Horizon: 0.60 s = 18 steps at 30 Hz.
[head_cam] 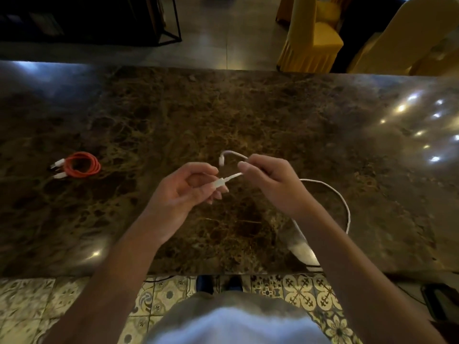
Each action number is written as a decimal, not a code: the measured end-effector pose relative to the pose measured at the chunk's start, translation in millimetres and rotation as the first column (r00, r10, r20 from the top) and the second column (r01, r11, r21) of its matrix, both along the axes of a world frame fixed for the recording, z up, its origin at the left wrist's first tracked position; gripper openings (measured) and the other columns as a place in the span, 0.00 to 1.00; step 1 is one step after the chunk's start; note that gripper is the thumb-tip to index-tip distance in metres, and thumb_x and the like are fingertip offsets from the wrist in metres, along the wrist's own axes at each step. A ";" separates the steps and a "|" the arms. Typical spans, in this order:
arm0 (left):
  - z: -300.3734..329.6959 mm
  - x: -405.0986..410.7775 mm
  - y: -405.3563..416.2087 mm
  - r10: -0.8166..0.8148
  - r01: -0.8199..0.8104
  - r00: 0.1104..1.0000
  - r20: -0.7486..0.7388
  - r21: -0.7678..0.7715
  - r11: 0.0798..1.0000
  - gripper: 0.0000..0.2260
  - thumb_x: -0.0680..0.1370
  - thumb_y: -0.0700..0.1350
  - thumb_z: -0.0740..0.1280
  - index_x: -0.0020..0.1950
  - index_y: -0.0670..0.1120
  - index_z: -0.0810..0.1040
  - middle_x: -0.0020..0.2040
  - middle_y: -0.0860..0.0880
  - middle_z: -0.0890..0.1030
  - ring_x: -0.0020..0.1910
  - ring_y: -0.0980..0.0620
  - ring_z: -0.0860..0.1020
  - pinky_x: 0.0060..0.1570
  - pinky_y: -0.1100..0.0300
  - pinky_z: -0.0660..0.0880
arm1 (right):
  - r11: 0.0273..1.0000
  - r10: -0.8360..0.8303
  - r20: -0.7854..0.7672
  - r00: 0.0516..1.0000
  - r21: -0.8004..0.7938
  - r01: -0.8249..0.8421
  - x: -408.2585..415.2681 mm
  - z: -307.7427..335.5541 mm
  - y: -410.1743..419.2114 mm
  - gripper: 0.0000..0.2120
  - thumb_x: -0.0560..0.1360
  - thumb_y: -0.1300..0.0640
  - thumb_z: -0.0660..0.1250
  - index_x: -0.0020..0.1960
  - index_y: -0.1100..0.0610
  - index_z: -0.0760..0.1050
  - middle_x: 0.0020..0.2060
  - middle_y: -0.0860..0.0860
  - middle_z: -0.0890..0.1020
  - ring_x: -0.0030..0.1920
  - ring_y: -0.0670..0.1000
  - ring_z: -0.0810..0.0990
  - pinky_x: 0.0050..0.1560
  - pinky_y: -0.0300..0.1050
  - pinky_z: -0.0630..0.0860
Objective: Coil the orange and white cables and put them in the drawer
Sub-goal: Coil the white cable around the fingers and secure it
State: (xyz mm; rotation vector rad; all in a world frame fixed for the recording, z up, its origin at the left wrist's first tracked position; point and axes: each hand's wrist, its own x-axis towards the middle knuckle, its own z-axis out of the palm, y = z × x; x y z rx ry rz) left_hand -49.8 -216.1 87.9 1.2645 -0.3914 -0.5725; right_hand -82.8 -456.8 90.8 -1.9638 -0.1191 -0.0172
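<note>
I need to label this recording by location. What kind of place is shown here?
Probably a restaurant or banquet hall. The person works at a polished marble table, chairs with yellow fabric covers stand beyond it, and the floor has patterned tiles.

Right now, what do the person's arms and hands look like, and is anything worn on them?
Both forearms are bare to the frame's bottom edge: no sleeves, watch or bracelet show. The left hand and right hand wear no gloves or visible rings, and the fingernails look short and plain.

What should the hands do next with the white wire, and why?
Probably wrap the first loop. The left hand pinches one plug of the white cable, the right hand holds it near the other end, and the rest trails loose on the table. The orange cable is already coiled.
</note>
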 end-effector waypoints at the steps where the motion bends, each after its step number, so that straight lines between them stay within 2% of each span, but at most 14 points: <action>1: -1.4 0.6 6.8 -0.039 0.027 0.996 0.083 0.143 0.989 0.13 0.77 0.48 0.76 0.61 0.50 0.82 0.52 0.45 0.87 0.51 0.47 0.85 0.54 0.57 0.81 | 0.999 0.002 0.010 1.000 -0.034 -0.002 -0.8 -0.7 3.3 0.09 0.83 0.54 0.67 0.44 0.49 0.80 0.32 0.41 0.77 0.32 0.43 0.73 0.34 0.42 0.69; 3: -2.0 2.3 14.6 -0.181 0.067 0.956 0.230 0.428 0.901 0.13 0.78 0.51 0.72 0.62 0.51 0.81 0.53 0.49 0.87 0.52 0.51 0.86 0.54 0.57 0.82 | 0.995 0.028 0.006 1.000 -0.093 -0.027 -1.5 1.2 12.1 0.08 0.82 0.54 0.69 0.44 0.53 0.80 0.31 0.41 0.77 0.31 0.43 0.73 0.33 0.41 0.69; 4: -2.8 3.8 15.8 -0.242 0.071 0.932 0.269 0.522 0.850 0.14 0.78 0.54 0.69 0.61 0.52 0.81 0.51 0.51 0.87 0.49 0.53 0.86 0.51 0.58 0.82 | 0.993 0.045 -0.008 0.999 -0.109 -0.045 -1.0 2.2 17.7 0.08 0.81 0.54 0.70 0.45 0.55 0.81 0.32 0.41 0.77 0.31 0.43 0.73 0.33 0.41 0.69; 6: -4.9 5.7 15.3 -0.327 0.080 0.900 0.290 0.626 0.775 0.14 0.79 0.60 0.65 0.54 0.53 0.84 0.46 0.50 0.86 0.41 0.55 0.83 0.43 0.58 0.81 | 0.990 0.051 -0.033 0.998 -0.129 -0.055 -0.9 4.8 30.4 0.08 0.81 0.54 0.71 0.45 0.57 0.82 0.33 0.45 0.79 0.33 0.45 0.74 0.34 0.46 0.71; 8: -9.6 8.4 16.5 -0.401 0.122 0.871 0.285 0.664 0.738 0.15 0.82 0.58 0.63 0.49 0.52 0.86 0.44 0.52 0.84 0.37 0.51 0.81 0.39 0.55 0.79 | 0.992 -0.005 -0.045 0.999 -0.127 -0.001 0.8 5.8 39.6 0.07 0.81 0.53 0.71 0.48 0.56 0.83 0.36 0.47 0.82 0.35 0.48 0.79 0.37 0.50 0.76; 10: -14.0 9.9 21.4 -0.444 0.200 0.860 0.250 0.635 0.746 0.14 0.85 0.51 0.64 0.47 0.50 0.88 0.46 0.57 0.85 0.37 0.54 0.82 0.39 0.59 0.77 | 0.975 -0.147 -0.072 0.986 -0.176 0.133 9.1 3.1 38.8 0.06 0.81 0.52 0.70 0.53 0.54 0.84 0.42 0.48 0.85 0.43 0.51 0.83 0.45 0.54 0.82; 12: -15.5 11.7 26.4 -0.457 0.292 0.867 0.199 0.540 0.789 0.14 0.86 0.46 0.63 0.50 0.47 0.88 0.48 0.57 0.87 0.46 0.58 0.85 0.48 0.67 0.77 | 0.874 -0.305 -0.093 0.948 -0.422 0.240 23.0 -1.8 27.9 0.11 0.81 0.50 0.69 0.61 0.52 0.82 0.52 0.50 0.84 0.53 0.53 0.83 0.56 0.55 0.81; 14: -17.2 13.6 28.9 -0.447 0.350 0.882 0.148 0.430 0.832 0.15 0.85 0.45 0.61 0.54 0.43 0.87 0.52 0.49 0.88 0.52 0.53 0.85 0.54 0.63 0.78 | 0.711 -0.398 -0.116 0.910 -0.666 0.226 35.1 -4.3 19.5 0.20 0.81 0.47 0.67 0.71 0.50 0.76 0.65 0.54 0.79 0.67 0.58 0.76 0.67 0.55 0.74; 15: -17.3 14.3 29.5 -0.429 0.358 0.895 0.118 0.381 0.852 0.15 0.85 0.44 0.60 0.56 0.41 0.86 0.53 0.46 0.88 0.53 0.51 0.85 0.53 0.63 0.79 | 0.644 -0.423 -0.110 0.899 -0.735 0.213 39.0 -4.8 18.7 0.24 0.81 0.45 0.66 0.76 0.48 0.71 0.72 0.57 0.74 0.73 0.61 0.70 0.72 0.58 0.69; 17: -18.2 16.4 30.4 -0.387 0.358 0.921 0.044 0.291 0.887 0.17 0.84 0.43 0.58 0.60 0.38 0.84 0.55 0.43 0.88 0.53 0.49 0.85 0.52 0.63 0.79 | 0.540 -0.434 -0.050 0.899 -0.813 0.216 42.6 -1.0 23.7 0.30 0.80 0.42 0.65 0.80 0.45 0.63 0.79 0.61 0.64 0.79 0.65 0.61 0.77 0.62 0.61; 18: -18.4 17.5 30.5 -0.390 0.375 0.921 0.011 0.251 0.893 0.18 0.83 0.42 0.57 0.61 0.37 0.84 0.56 0.42 0.87 0.53 0.48 0.85 0.53 0.61 0.79 | 0.502 -0.437 -0.029 0.899 -0.837 0.217 43.9 1.9 27.2 0.31 0.80 0.41 0.64 0.81 0.44 0.60 0.80 0.62 0.62 0.79 0.66 0.61 0.77 0.63 0.60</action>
